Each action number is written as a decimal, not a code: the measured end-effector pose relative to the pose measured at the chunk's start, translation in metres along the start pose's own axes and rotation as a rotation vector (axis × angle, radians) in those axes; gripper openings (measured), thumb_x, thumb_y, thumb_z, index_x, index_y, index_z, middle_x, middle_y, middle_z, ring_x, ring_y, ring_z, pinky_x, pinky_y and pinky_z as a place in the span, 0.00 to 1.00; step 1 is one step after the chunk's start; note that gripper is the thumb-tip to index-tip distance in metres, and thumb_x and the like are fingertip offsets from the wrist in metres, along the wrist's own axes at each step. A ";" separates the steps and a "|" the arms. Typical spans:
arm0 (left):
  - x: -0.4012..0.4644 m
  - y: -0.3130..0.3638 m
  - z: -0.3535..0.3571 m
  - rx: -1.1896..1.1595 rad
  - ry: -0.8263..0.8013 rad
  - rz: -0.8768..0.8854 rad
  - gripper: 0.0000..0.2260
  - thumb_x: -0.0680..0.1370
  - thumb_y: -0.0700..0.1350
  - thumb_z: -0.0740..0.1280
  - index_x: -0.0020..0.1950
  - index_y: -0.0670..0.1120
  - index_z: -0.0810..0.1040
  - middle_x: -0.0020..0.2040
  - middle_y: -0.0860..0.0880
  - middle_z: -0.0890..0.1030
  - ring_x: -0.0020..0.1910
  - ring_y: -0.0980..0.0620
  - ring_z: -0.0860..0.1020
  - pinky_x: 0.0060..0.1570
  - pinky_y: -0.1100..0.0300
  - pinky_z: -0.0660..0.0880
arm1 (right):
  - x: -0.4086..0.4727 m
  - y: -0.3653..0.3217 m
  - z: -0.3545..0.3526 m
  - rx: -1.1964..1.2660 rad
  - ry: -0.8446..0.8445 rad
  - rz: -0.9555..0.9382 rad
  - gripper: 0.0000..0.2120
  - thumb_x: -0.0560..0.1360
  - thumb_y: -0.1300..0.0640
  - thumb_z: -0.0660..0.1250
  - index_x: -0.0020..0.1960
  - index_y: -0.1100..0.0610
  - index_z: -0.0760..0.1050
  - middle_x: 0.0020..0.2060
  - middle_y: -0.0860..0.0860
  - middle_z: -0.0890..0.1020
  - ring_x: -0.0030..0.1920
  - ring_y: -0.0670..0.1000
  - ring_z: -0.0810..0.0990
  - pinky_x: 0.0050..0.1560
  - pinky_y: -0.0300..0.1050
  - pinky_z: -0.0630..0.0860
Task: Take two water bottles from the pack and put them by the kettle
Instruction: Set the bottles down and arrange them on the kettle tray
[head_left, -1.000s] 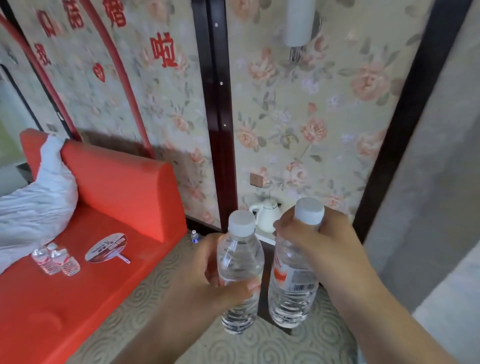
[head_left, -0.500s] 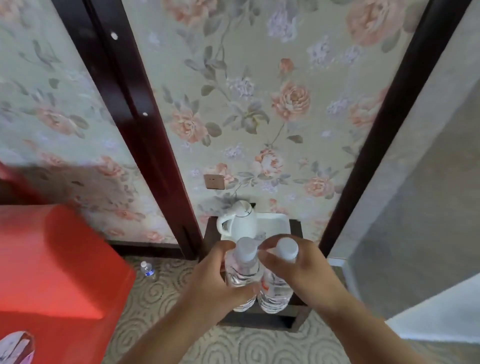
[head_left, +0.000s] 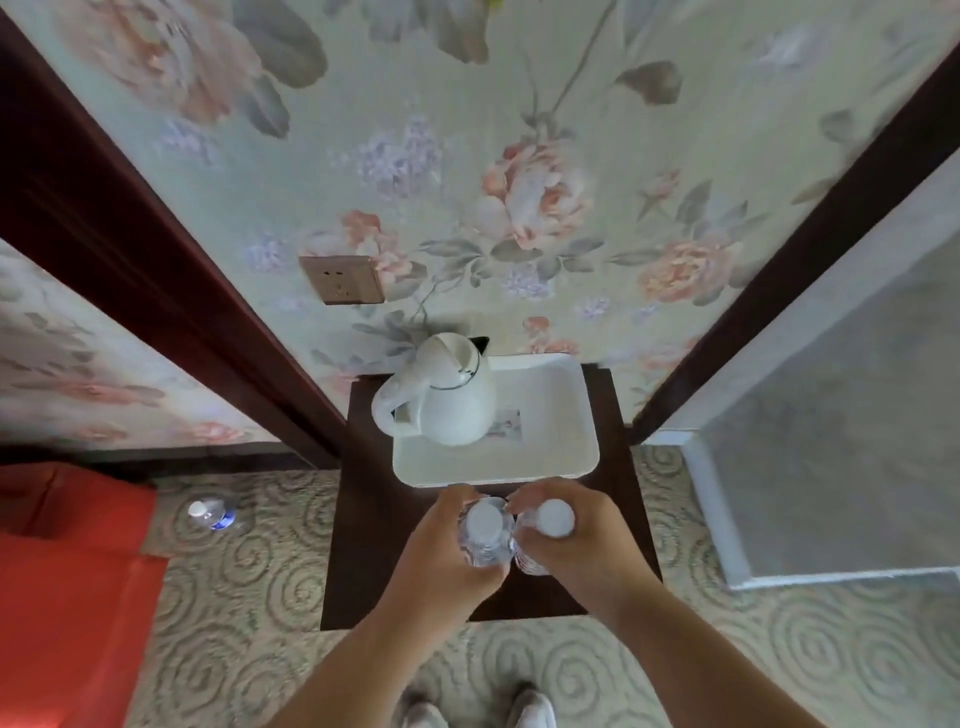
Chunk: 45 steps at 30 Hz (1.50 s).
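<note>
Each hand grips a clear water bottle with a white cap, seen from above. My left hand is shut on the left bottle; my right hand is shut on the right bottle. The two bottles stand side by side, almost touching, over the dark wooden side table, just in front of the white tray. A white kettle stands on the tray's back left part. Whether the bottles rest on the table I cannot tell.
A wall socket sits above the kettle on the floral wall. Another small bottle lies on the patterned carpet to the left, next to a red sofa. A grey wall closes the right side. My shoes show at the bottom.
I have come up close to the side table and now look straight down on it. Both hands have lowered the bottles down in front of the tray.
</note>
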<state>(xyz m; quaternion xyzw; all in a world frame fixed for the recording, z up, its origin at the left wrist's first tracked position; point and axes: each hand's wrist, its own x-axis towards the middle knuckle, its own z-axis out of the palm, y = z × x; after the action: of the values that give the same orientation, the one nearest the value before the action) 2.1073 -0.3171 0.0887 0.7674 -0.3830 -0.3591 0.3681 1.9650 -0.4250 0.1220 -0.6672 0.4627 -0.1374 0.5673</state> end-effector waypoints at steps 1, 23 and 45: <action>0.010 -0.010 0.004 0.010 -0.007 -0.003 0.22 0.67 0.46 0.80 0.53 0.61 0.73 0.47 0.59 0.82 0.46 0.59 0.84 0.41 0.67 0.81 | 0.008 0.008 0.004 0.006 0.015 0.006 0.13 0.69 0.69 0.76 0.45 0.53 0.87 0.46 0.41 0.88 0.46 0.45 0.87 0.43 0.39 0.84; 0.026 -0.081 0.041 0.040 -0.052 0.028 0.28 0.67 0.51 0.75 0.64 0.63 0.68 0.56 0.65 0.75 0.56 0.63 0.78 0.48 0.77 0.74 | 0.026 0.087 0.029 -0.089 -0.035 -0.093 0.15 0.70 0.71 0.75 0.52 0.55 0.83 0.59 0.42 0.81 0.67 0.43 0.76 0.66 0.50 0.77; 0.051 -0.062 0.011 0.206 -0.151 0.024 0.24 0.65 0.49 0.78 0.57 0.64 0.73 0.50 0.64 0.82 0.49 0.66 0.81 0.49 0.61 0.82 | 0.063 0.066 -0.010 -0.538 -0.275 -0.075 0.31 0.69 0.52 0.81 0.69 0.43 0.75 0.59 0.39 0.82 0.55 0.41 0.80 0.56 0.34 0.74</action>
<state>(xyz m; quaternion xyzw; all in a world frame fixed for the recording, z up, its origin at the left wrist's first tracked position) 2.1405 -0.3366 0.0177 0.7673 -0.4536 -0.3703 0.2616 1.9608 -0.4753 0.0460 -0.8225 0.3763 0.0612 0.4220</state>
